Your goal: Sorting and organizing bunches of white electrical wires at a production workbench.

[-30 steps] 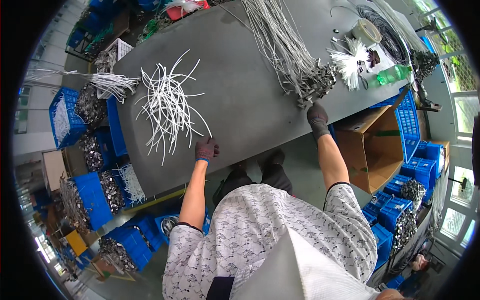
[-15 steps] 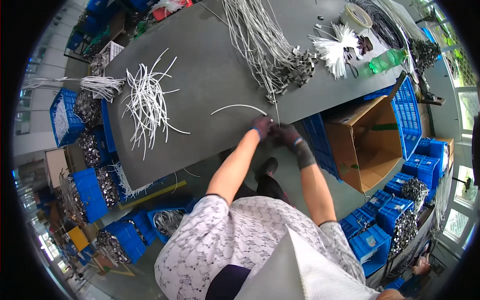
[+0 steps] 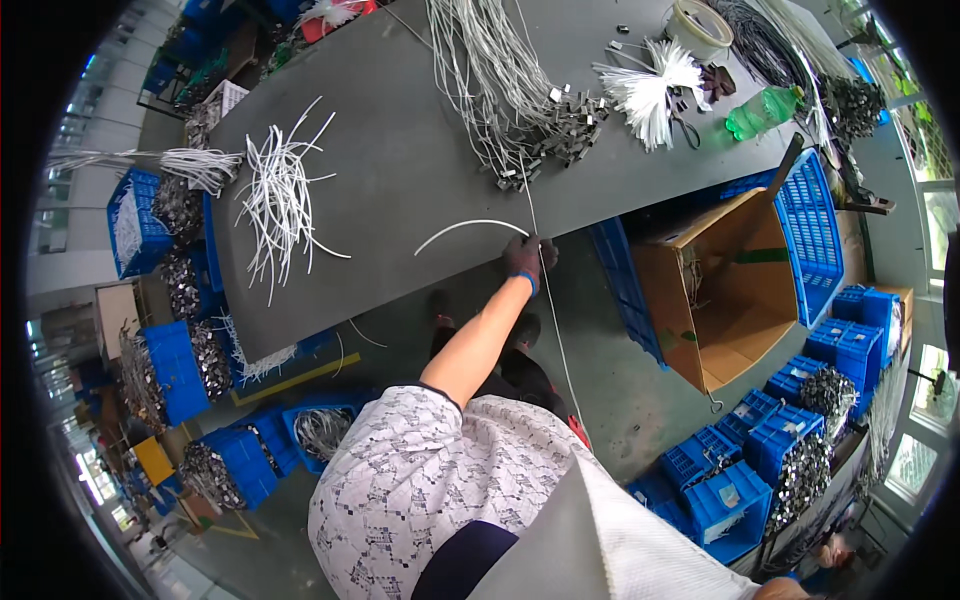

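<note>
My left hand [image 3: 522,258], in a dark glove, is closed at the front edge of the grey table [image 3: 390,170]. Its fingers pinch a curved white tube [image 3: 462,225] that arcs off to the left over the tabletop. A thin pale wire [image 3: 558,335] passes through the same grip. Above the hand the wire reaches up to a bundle of wires [image 3: 485,70] tipped with small metal pieces [image 3: 565,130]. Below, it stretches down past the table edge toward my body. My right hand and forearm do not show.
Loose white tubes [image 3: 283,195] lie in a pile at the table's left. White ties [image 3: 655,90], scissors [image 3: 688,132], a green bottle [image 3: 765,112] and a tub [image 3: 700,28] are at the right. A cardboard box [image 3: 735,300] sits in a blue crate [image 3: 812,225] beside the table.
My right hand, beside the left one before, has left the view. The wire now runs taut down toward my body. My left hand stays by the table edge with the tube.
</note>
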A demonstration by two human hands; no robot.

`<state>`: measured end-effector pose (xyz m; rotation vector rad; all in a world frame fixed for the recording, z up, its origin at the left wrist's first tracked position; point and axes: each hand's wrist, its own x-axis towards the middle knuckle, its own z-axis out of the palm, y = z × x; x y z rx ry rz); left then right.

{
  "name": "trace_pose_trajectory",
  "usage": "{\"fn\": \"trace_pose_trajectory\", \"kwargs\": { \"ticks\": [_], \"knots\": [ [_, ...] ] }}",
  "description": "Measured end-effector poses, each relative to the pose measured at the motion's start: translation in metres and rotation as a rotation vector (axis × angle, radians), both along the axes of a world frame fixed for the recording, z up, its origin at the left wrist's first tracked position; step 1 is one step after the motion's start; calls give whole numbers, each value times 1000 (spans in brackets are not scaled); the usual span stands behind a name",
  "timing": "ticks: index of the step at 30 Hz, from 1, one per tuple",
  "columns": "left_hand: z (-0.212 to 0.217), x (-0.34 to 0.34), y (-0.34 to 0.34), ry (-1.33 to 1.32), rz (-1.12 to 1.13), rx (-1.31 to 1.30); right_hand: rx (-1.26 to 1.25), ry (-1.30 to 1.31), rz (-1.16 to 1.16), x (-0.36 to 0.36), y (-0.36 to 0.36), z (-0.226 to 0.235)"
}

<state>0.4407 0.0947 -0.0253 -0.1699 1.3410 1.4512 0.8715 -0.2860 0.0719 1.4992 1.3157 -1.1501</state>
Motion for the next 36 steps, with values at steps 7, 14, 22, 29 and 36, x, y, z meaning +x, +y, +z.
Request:
{"fn": "trace_pose_trajectory", "kwargs": {
  "ticks": [7,14,22,29,36],
  "knots": [
    [76,-95,31,1323,24,-33,221,-6,138,82,-31,-44],
    [107,-191,61,1318,106,12,237,-60,214,62,37,-62],
    [62,-235,-4,242,-484,80,477,102,126,-28,83,-85],
    [29,-131,-92,310,-736,66,985,855,-174,-346,250,-37],
    [76,-207,-94,140,-759,170,717,956,-957,-507,335,-63]
  ]
}}
